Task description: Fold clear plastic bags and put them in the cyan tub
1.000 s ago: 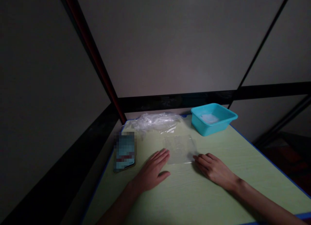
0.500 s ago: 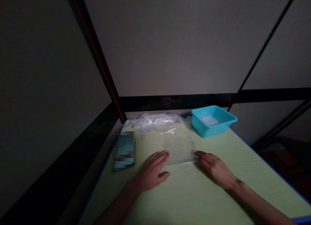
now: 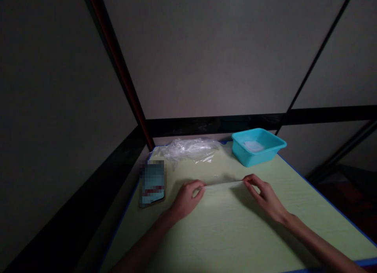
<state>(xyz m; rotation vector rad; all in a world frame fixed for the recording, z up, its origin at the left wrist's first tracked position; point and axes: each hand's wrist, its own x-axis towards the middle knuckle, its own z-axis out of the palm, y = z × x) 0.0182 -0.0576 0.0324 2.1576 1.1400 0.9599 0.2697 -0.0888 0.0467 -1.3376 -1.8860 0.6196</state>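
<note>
A clear plastic bag (image 3: 224, 185) is stretched between my two hands, seen nearly edge-on as a thin pale strip above the table. My left hand (image 3: 187, 198) pinches its left end between thumb and fingers. At the right end, my right hand (image 3: 263, 195) grips the other corner in the same way, held slightly higher. Whether the bag's far part touches the table cannot be made out.
The pale green table (image 3: 218, 233) has blue edging. Crumpled clear plastic (image 3: 191, 148) lies along its back. A turquoise basin (image 3: 256, 157) with something whitish inside stands at the back right. A blurred, phone-like object (image 3: 153, 182) lies on the left. Walls rise behind and left.
The bag lay flat with both hands resting open at its sides. Now the fingers have closed on its two ends, and the near edge is lifted off the table.
</note>
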